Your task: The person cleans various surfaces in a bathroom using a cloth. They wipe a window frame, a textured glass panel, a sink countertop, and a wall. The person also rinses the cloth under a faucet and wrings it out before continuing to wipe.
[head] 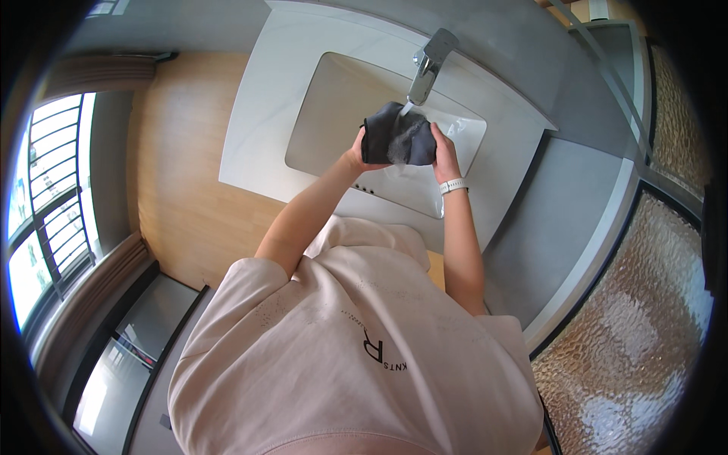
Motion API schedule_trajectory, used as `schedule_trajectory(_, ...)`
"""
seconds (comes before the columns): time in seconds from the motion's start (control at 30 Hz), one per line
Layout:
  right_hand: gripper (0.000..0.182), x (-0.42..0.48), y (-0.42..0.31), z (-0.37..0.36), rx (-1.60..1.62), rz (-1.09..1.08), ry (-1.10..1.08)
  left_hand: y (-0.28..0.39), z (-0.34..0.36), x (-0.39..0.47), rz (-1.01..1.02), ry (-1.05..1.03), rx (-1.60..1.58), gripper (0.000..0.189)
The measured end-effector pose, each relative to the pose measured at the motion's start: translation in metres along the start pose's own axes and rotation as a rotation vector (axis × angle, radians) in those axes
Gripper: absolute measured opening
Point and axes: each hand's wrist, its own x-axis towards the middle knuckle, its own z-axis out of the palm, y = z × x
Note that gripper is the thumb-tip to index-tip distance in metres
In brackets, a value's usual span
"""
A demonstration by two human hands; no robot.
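Note:
A dark grey cloth (378, 136) with black edging is spread between my two hands above the washbasin (335, 108). My left hand (359, 152) grips its left side, the fingers partly hidden beneath the fabric. On the other side my right hand (446, 153) holds the right edge, thumb on top; a white band (454, 186) circles that wrist. Water (406, 108) runs from the chrome faucet (424, 79) onto the cloth, wetting its middle. It streams off the near edge toward the basin floor.
A pale marbled counter (261, 136) surrounds the basin. Grey wall (512, 68) rises behind the faucet. Textured glass panels (625, 318) in dark frames stand at the right. At the left are a barred window (57, 159) and wooden flooring (187, 142).

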Motion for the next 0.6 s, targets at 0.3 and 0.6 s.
schedule_trajectory(0.3, 0.027, -0.005, -0.021, 0.019, -0.419, -0.466, 0.053, -0.006, -0.038, -0.015, -0.439, 0.382, -0.669, 0.065)
schedule_trajectory(0.6, 0.029, -0.039, -0.041, 0.047, -0.503, -0.531, 0.084, -0.035, -0.072, -0.01, -0.305, 0.447, -0.576, 0.053)
